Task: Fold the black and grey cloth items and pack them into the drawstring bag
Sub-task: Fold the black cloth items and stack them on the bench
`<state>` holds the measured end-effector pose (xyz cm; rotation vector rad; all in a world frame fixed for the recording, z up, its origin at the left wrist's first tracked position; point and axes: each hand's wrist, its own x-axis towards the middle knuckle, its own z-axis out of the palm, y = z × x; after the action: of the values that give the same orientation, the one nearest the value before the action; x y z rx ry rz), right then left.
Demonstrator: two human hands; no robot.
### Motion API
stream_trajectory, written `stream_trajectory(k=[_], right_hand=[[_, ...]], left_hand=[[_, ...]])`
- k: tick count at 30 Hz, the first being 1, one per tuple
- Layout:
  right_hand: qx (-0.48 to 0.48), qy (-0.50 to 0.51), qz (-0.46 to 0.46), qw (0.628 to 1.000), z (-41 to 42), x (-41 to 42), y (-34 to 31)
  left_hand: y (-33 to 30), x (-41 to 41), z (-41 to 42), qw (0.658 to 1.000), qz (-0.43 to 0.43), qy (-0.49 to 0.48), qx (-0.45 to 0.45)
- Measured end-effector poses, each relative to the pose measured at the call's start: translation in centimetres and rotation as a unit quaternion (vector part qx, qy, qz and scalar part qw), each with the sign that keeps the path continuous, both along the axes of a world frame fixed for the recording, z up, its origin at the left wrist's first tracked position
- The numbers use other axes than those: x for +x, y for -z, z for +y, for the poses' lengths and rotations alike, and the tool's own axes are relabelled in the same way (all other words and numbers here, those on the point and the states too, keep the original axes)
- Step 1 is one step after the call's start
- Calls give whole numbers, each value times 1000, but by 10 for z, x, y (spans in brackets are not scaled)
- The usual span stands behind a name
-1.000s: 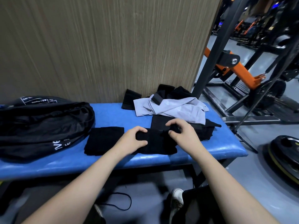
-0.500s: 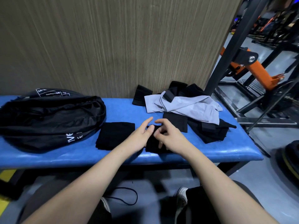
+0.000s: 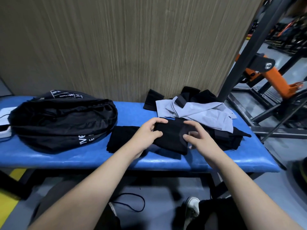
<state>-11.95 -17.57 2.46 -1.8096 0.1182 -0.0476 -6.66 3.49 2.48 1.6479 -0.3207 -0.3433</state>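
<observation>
Head view: your left hand [image 3: 147,132] grips the left end of the black cloth piece [image 3: 171,136], fingers curled over its far edge, thumb on the near side. Your right hand [image 3: 201,138] is at its right end, fingers spread and bent on top; can't tell whether they pinch it or just rest there. The piece sits mid-worktop, its near corner hanging close to the near edge of the blue worktop [image 3: 66,156].

Folded black cloth [image 3: 123,138] lies flat just left of your left hand, touching the piece you hold. Drawstring bag [image 3: 61,120] is left of that, mouth facing right, just beside the folded cloth. Grey cloth [image 3: 199,113] is heaped at the far right over more black items [image 3: 229,138], which reach almost to the worktop's right end. Bare blue strip runs along the near edge under the bag. Wood panel wall [image 3: 116,47] closes the far side; a black rack post [image 3: 240,55] stands at the far right corner.

Versus 0.5 s ago: your hands were together over a small bunch; now they're apart with the piece stretched between them. Bag, folded cloth and grey heap unchanged.
</observation>
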Motion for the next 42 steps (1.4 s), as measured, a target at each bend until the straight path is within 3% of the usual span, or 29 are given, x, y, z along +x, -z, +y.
stream_trajectory(k=[3,6,15,21,30,37,42], right_hand=[[100,-44,-20,994,16,-2,-8],[118,-69,-32,990,34,7,-7],[-29,-74,-37,996,102,36,9],[-107,-59,-48,991,138,53,14],[-248,-73,-14,966,139,63,29],[-223,-34,-69,972,129,60,20],[-215,-23,-62,974,125,59,21]], left_hand=[[-8,-1,12,1000,6,-9,-27],[-13,-3,30,999,-6,-31,-5],[4,4,99,959,-152,-114,210],[5,6,124,940,-136,-152,275],[27,14,129,908,-124,-85,390],[25,13,120,919,-196,-126,320],[21,14,114,933,-186,-147,271]])
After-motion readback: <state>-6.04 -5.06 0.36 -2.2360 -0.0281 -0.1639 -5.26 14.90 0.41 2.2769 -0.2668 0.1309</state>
